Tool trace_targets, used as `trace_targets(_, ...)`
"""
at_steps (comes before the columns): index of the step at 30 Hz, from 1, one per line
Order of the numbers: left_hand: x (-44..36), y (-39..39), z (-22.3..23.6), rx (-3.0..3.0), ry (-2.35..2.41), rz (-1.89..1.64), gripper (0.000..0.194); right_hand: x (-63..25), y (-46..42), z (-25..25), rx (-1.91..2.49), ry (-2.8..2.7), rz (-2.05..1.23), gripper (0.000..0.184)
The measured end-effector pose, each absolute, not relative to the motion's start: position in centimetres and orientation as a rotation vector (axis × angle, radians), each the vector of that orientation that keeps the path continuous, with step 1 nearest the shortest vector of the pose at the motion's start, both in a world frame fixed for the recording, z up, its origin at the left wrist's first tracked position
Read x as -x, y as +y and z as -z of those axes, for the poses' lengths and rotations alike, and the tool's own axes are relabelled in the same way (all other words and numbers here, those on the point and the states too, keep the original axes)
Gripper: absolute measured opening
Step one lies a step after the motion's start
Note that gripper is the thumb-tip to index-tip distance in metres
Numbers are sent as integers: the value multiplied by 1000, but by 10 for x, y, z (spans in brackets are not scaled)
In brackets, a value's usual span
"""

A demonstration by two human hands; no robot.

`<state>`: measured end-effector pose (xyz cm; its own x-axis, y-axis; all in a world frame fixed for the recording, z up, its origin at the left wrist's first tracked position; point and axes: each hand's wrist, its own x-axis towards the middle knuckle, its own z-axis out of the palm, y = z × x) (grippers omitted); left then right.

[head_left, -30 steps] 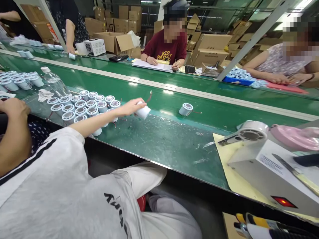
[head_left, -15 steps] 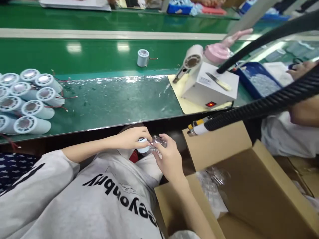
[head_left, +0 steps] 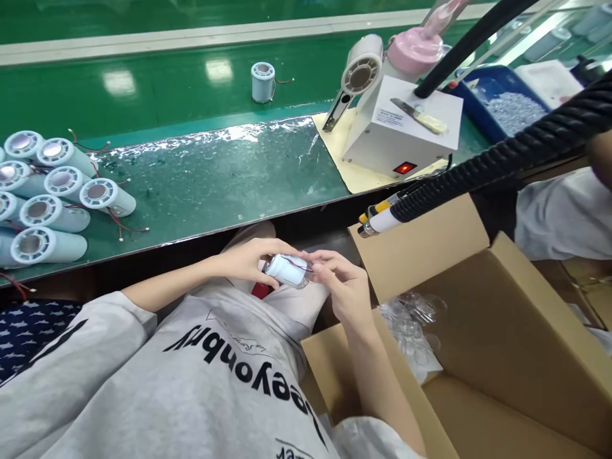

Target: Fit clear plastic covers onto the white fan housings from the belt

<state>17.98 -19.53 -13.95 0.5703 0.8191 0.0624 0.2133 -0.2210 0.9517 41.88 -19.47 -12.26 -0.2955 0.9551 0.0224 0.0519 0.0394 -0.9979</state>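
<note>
My left hand (head_left: 243,258) and my right hand (head_left: 342,284) meet over my lap, just below the table's edge. Between them they grip a small white cylinder (head_left: 288,269) with thin red wires, lying on its side. Something clear seems to cover its right end, under my right fingers. Both hands are closed round it. Several more white cylinders (head_left: 57,191) with ringed end caps lie in rows on the green table at the left.
One lone cylinder (head_left: 262,81) stands on the green belt (head_left: 143,89). A white box machine (head_left: 406,131) with a red light sits on yellow paper. A black ribbed hose (head_left: 502,166) crosses above an open cardboard box (head_left: 478,344) holding clear plastic pieces (head_left: 411,331). Another person's sleeve (head_left: 564,210) shows at the right.
My left hand took a cylinder from the table and brought it down to my lap. My right hand joined it with a clear piece. My view swung down and right.
</note>
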Motion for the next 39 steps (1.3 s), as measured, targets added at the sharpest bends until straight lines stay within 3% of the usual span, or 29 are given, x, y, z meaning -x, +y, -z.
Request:
trace_targets(4,-184,-203,130,-1422,908,-767,71,-422,-196,124,973,-1689,-1290,23)
trace_targets(9,-185,-209,122,-1326,940,-727,73,-427,-205,127,917,-1952,-1050,28)
trace_targets(17,-179,-210,118,-1570,800,-781,70,-432,-210,124,973,-1800,-1312,41)
trace_targets(39,-180,-214,113,-1655,726,-766,68,-428,-212,121,1077,-1417,-1720,51)
